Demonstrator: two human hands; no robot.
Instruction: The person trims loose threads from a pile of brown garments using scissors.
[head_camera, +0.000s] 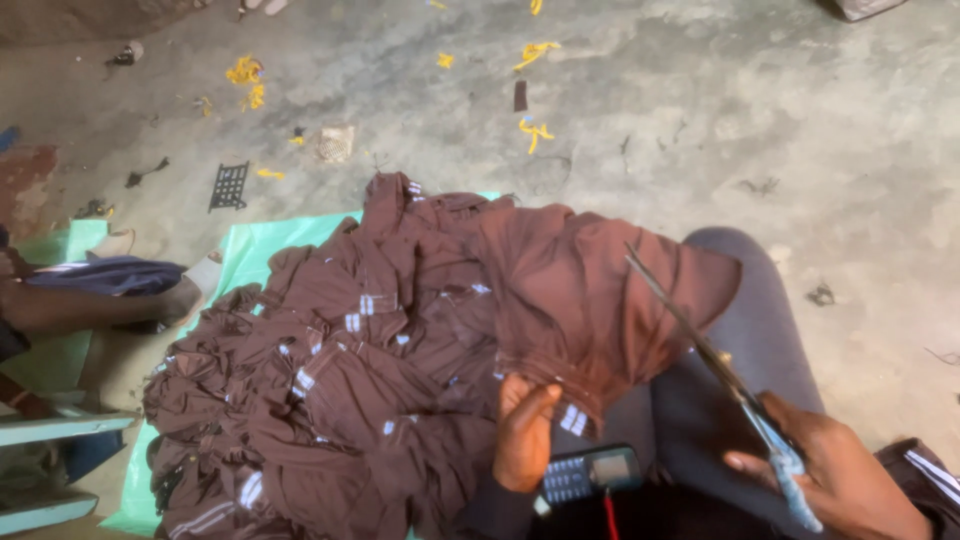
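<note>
Left edge: another person's leg (95, 305) stretched in, green sheet (265, 245) under brown garment pile (330, 400) filling lower left and centre. Upper frame: bare concrete floor (700, 110), open, strewn with yellow scraps (245, 72). Centre: left hand (522, 432) pinching hem of brown garment (585, 300) draped over knee; phone (590, 472) just beside it on lap. Lower right: right hand (835, 475) closed round scissors (730, 375), blades narrow, tips at garment edge

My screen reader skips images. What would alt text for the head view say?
The right hand holds scissors against a brown garment whose hem the left hand grips. A pile of brown garments lies on green sheeting, a phone on the lap.
</note>
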